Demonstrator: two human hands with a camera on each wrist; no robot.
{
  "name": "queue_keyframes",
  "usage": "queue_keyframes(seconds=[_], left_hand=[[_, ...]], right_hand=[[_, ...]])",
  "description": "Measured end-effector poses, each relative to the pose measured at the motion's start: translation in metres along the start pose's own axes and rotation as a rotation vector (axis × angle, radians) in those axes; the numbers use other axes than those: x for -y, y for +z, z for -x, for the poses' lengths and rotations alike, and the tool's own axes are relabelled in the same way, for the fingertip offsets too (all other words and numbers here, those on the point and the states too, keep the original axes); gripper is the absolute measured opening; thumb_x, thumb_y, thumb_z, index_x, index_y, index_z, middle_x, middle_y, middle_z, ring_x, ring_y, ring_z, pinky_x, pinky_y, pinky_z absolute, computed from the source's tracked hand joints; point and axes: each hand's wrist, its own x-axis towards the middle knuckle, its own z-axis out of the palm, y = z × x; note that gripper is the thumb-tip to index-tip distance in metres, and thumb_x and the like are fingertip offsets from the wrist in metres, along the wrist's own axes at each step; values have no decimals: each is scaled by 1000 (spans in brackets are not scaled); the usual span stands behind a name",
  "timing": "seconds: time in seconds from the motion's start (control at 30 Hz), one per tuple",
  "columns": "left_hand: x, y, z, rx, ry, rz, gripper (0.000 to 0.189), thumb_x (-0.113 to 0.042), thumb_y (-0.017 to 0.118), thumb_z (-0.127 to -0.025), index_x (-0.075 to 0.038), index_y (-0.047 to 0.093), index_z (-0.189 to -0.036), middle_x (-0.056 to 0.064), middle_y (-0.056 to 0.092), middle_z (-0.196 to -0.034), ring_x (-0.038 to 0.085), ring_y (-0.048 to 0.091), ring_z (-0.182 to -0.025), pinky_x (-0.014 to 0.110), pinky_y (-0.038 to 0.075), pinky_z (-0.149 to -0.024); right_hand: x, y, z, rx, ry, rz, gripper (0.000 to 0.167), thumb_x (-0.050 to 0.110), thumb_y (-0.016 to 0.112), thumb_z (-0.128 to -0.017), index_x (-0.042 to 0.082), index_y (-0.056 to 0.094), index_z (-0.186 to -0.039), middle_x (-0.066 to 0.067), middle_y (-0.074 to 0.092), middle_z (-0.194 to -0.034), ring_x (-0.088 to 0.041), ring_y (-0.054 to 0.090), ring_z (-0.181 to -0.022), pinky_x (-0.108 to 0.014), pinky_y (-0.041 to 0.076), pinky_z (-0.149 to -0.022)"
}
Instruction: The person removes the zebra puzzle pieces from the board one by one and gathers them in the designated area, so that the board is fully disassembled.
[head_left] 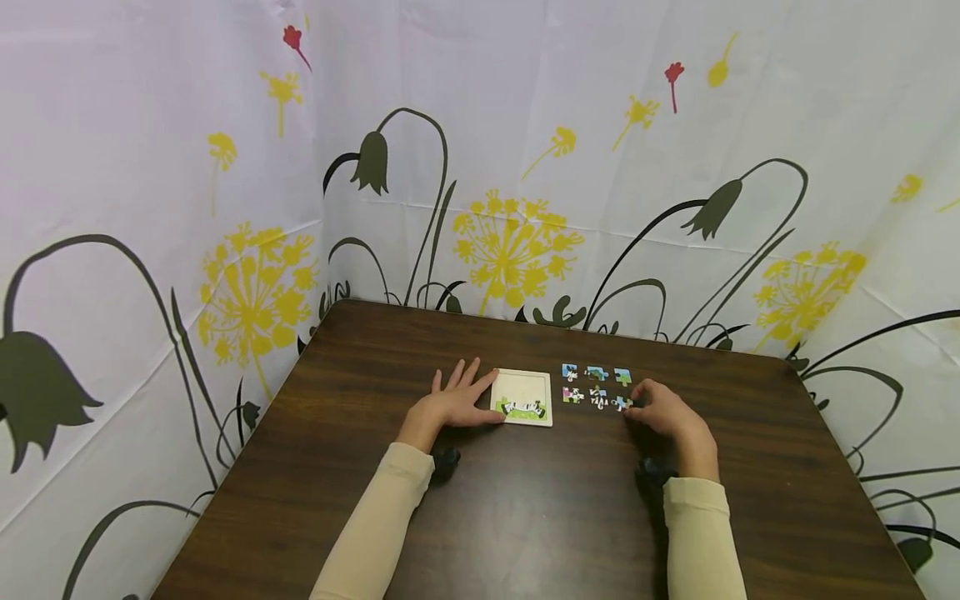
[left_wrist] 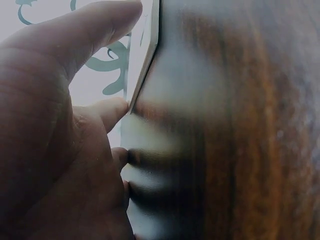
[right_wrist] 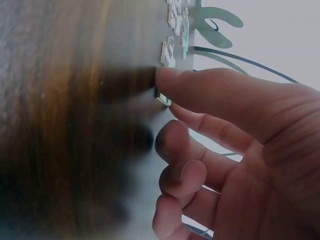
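Flowered cloth [head_left: 517, 108]: hangs behind and at both sides, printed with dark drooping bells, yellow flower heads and small red blooms.
Brown table [head_left: 525, 517]: spreads beneath the hands, with a dark wood grain.
Left sleeve [head_left: 378, 525]: reaches in from the near side, cream, with a black camera [head_left: 446, 463] at the wrist.
Left hand [head_left: 452, 406]: lies with fingers straight and apart, touching the left side of the puzzle board [head_left: 522, 387] with forefinger and thumb.
Board print: runs along the near side, black-and-white shapes over green, with pale wood beyond.
Loose pieces [head_left: 597, 373]: lie on the table just right of the board, six in two rows, printed blue, green, white, black and pink.
Near-right piece [head_left: 622, 404]: ends the near row, partly covered by fingers.
Right hand [head_left: 663, 408]: pinches that piece between thumb and forefinger, other fingers curled close together.
Right sleeve [head_left: 701, 533]: matches in cream.
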Motion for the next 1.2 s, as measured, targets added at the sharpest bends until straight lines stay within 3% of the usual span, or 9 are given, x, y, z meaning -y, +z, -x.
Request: queue_keyframes(seconds=[0.13,0.43,0.97,1.2], left_hand=[[1,1,-3,-4,-1,-8,98,-69,61,-98,-39,10,-175,3,-12,-183,32,-17,-169,69,-16,-129],[2,2,-2,-3,-3,-15,101,-69,65,-96,-38,10,-175,3,-12,-183,31,-17,-169,68,-16,-130],[-1,0,1,-14,-1,-2,103,-69,69,-94,-39,11,-175,3,-11,-183,32,-16,-169,69,-17,-129],[-2,-1,4,-16,3,7,103,-68,70,-94,-38,12,-175,2,-12,-183,32,-16,-169,70,-17,-129]], right_hand=[[-3,0,-2,-11,-4,-7,30,16,70,-102,-1,59,-124,-10,56,-90,-24,53,-77,-35,43,-67],[-6,2,-6,-31,13,-8,32,18,68,-105,-1,59,-129,-18,65,-102,-28,60,-84,-39,49,-71],[-6,-2,-4,-20,-14,-35,36,15,66,-104,-3,57,-134,-19,67,-101,-26,63,-82,-37,52,-70],[8,-8,4,-64,-72,-27,39,18,66,-106,-5,57,-136,-25,72,-110,-31,69,-90,-48,57,-78]])
